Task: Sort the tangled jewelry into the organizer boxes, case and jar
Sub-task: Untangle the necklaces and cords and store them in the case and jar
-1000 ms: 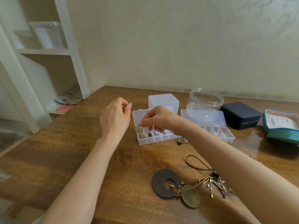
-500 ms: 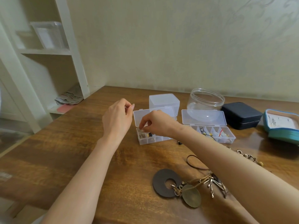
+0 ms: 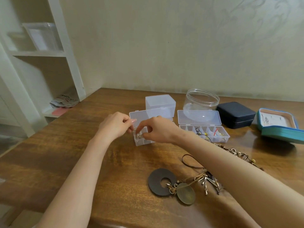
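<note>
- Sitting in the left end of the left organizer box (image 3: 144, 141) is a small gold piece (image 3: 138, 136). This box is open, and its lid (image 3: 148, 114) stands up behind it.
- The right hand (image 3: 159, 129) reaches over this box with curled fingers. Its thumb and first finger pinch the small gold piece.
- The left hand (image 3: 115, 127) is at the box's left end, with fingers curled and tips together. It is hard to tell if it holds anything.
- Just to the right is a second open organizer box (image 3: 205, 134) with little things inside.
- Behind them are a shut clear box (image 3: 160, 102), a clear jar (image 3: 202, 101) and a dark case (image 3: 235, 115).
- Closer in, on the wooden table (image 3: 82, 153), a tangle of necklaces (image 3: 185, 192) lies partly under the right arm.
</note>
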`<state>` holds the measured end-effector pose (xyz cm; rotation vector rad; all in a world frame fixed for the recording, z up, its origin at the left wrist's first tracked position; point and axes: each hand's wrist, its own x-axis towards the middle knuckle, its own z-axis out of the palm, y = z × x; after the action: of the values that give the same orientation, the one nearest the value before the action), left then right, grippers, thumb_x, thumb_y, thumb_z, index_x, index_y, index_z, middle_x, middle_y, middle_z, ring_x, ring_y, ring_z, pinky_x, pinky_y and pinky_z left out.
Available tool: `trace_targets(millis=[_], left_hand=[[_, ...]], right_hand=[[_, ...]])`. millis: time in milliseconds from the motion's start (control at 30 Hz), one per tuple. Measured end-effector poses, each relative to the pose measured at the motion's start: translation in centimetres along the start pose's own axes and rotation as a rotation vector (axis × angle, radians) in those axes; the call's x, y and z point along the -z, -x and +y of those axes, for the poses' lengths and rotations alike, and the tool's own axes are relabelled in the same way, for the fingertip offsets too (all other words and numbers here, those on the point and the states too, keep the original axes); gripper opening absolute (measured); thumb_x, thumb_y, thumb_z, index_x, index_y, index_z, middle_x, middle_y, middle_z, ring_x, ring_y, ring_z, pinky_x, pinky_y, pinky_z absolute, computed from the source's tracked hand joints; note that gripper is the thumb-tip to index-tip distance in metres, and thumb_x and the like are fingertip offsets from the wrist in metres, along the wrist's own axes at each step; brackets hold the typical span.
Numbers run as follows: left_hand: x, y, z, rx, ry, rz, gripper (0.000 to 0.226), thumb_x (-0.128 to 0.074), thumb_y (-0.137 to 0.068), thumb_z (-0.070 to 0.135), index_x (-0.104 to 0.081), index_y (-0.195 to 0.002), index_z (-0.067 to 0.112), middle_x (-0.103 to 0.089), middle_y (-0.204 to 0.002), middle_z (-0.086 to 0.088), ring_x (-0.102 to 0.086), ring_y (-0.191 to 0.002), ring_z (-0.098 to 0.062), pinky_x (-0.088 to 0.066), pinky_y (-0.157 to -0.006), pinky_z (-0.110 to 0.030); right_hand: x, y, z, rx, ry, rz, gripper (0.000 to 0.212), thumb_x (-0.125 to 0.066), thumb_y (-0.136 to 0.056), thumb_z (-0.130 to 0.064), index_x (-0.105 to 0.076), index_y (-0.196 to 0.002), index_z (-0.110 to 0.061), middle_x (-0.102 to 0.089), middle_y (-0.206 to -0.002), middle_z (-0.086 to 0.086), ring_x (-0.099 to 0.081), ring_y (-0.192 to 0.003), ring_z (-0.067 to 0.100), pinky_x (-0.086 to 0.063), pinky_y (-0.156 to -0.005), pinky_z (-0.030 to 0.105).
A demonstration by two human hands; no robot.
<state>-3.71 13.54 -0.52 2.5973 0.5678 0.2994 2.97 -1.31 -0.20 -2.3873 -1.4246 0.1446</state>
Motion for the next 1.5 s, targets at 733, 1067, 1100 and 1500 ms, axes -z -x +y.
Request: trace_targets(millis=[733,1067,1100,1500], left_hand=[[-0.6,7.3,5.0,-0.506,-0.104,-0.777,0.058,-0.077,-0.070,0.048,-0.045,-0.115,0.032,-0.046,-0.109,0.020,-0.045,-0.091,0.013,-0.040,-0.073,-0.006],[-2.5,7.0,6.7,-0.607,-0.230,-0.742,0.052,-0.078,-0.072,0.033,-0.039,-0.106,0.043,-0.032,-0.106,0.022,-0.033,-0.098,0.006,-0.035,-0.076,-0.013],[-2.6,6.8,7.1,-0.619,-0.217,-0.778,0.050,-0.078,-0.074,0.029,-0.041,-0.104,0.044,-0.031,-0.106,0.023,-0.032,-0.099,0.008,-0.034,-0.075,-0.012],[-3.1,2.8,11.4,-0.681,0.004,-0.546,0.008,-0.064,-0.087,0.031,-0.060,-0.094,0.034,-0.054,-0.099,0.019,-0.050,-0.092,0.004,-0.038,-0.075,-0.007]], right_hand=[[2.9,13.8,2.6,0.032,0.049,-0.240,0.035,-0.076,-0.073,-0.045,-0.057,-0.102,-0.044,-0.051,-0.101,-0.016,-0.048,-0.084,-0.003,-0.042,-0.070,0.020],[5.4,14.1,7.4,-0.102,-0.163,0.130,0.014,-0.071,-0.081,-0.033,-0.069,-0.093,-0.026,-0.062,-0.086,-0.012,-0.053,-0.072,0.000,-0.043,-0.062,0.014],[6.1,14.4,8.5,-0.143,-0.182,0.152,0.014,-0.072,-0.081,-0.032,-0.069,-0.093,-0.026,-0.064,-0.085,-0.010,-0.053,-0.068,0.002,-0.043,-0.060,0.014],[5.4,17.4,14.6,-0.368,-0.170,0.276,0.009,-0.068,-0.086,-0.021,-0.068,-0.088,-0.029,-0.062,-0.080,-0.012,-0.054,-0.067,-0.006,-0.043,-0.058,0.011]])
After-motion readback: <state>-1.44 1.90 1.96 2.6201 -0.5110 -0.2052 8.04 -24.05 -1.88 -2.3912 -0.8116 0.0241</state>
